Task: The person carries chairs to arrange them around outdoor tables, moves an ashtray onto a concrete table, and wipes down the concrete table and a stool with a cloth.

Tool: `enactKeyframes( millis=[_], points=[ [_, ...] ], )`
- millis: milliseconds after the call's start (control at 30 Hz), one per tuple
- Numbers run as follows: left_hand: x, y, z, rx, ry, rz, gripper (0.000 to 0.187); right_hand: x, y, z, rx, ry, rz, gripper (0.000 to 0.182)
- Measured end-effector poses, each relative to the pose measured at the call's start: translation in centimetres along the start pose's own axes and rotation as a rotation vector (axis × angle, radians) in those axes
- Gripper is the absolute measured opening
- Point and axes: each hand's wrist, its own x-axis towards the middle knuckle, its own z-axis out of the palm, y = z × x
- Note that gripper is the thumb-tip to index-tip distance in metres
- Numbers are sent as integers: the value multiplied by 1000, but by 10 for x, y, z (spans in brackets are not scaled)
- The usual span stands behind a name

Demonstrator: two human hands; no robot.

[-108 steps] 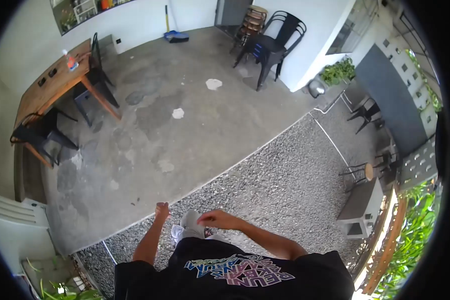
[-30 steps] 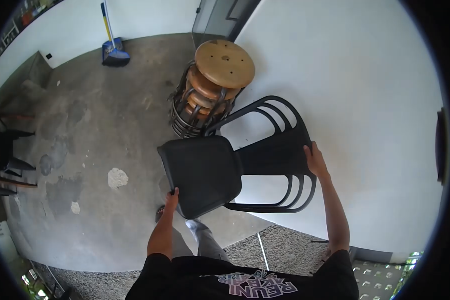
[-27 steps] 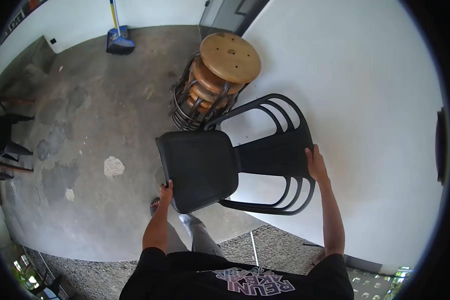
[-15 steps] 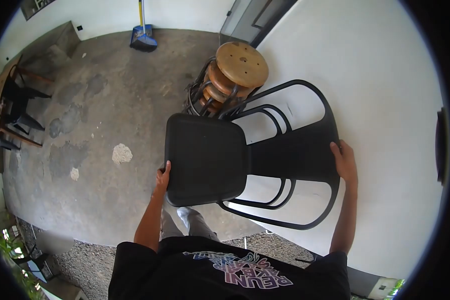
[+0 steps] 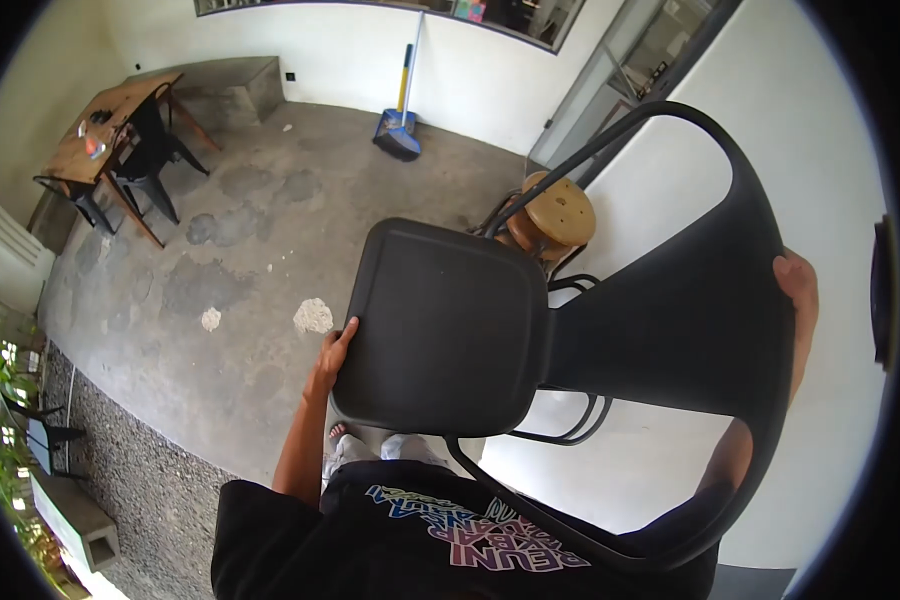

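A black chair (image 5: pixel 450 325) is held up in front of my body, its seat facing me and its curved backrest to the right. My left hand (image 5: pixel 332 358) grips the seat's left edge, thumb on top and fingers mostly behind it. My right hand (image 5: pixel 798 282) is closed on the top of the backrest at the far right, its fingers largely hidden. Just beyond the chair stands a stack of round wooden stools (image 5: pixel 560 212), partly covered by the chair's frame.
A blue dustpan (image 5: pixel 397 128) with a yellow-handled tool leans at the back wall. At the left are a wooden table (image 5: pixel 90 150) and black chairs (image 5: pixel 150 160). A white wall (image 5: pixel 830 450) runs along the right. Gravel (image 5: pixel 155 460) borders the concrete floor.
The chair's backrest has come up closer to the camera, and my right hand has moved right with it. The view has shifted, showing more of the back wall and the table.
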Motion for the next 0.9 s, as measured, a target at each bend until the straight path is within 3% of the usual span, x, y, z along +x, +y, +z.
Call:
enactKeyframes(
  millis=[33,167,233,467,533,600,700,733,800,833,867,900],
  points=[
    [-3,0,-8,-29,-54,8,86,-7,-10,6,-13,-32,-6,44],
    [-47,4,-20,-64,45,26,86,-45,-74,44,-46,-130,15,51],
    [-66,14,-34,-181,-48,42,87,-62,-108,66,-83,-157,37,54],
    [-140,44,-120,-500,-100,165,88,-133,-229,111,-251,-412,-728,49],
    [-170,47,-163,-511,27,207,87,-172,-268,135,-233,-478,-898,46],
    [-162,13,-193,-494,179,288,86,-216,-286,157,-186,-538,-1073,44],
    [-165,-18,-259,-224,530,463,79,-279,-319,209,-111,-648,-1244,40],
    [-161,-33,-277,-243,565,447,79,-299,-323,229,-101,-694,-1319,39],
    [-161,-59,-309,6,816,259,81,-339,-329,273,-107,-797,-1510,37],
    [-179,-68,-321,-67,707,161,85,-364,-330,296,-93,-859,-1567,35],
    [-179,-95,-331,-168,677,150,86,-380,-333,324,-18,-960,-1491,36],
    [-179,-125,-340,-265,652,149,88,-394,-338,351,41,-1029,-1115,34]
  ],
)
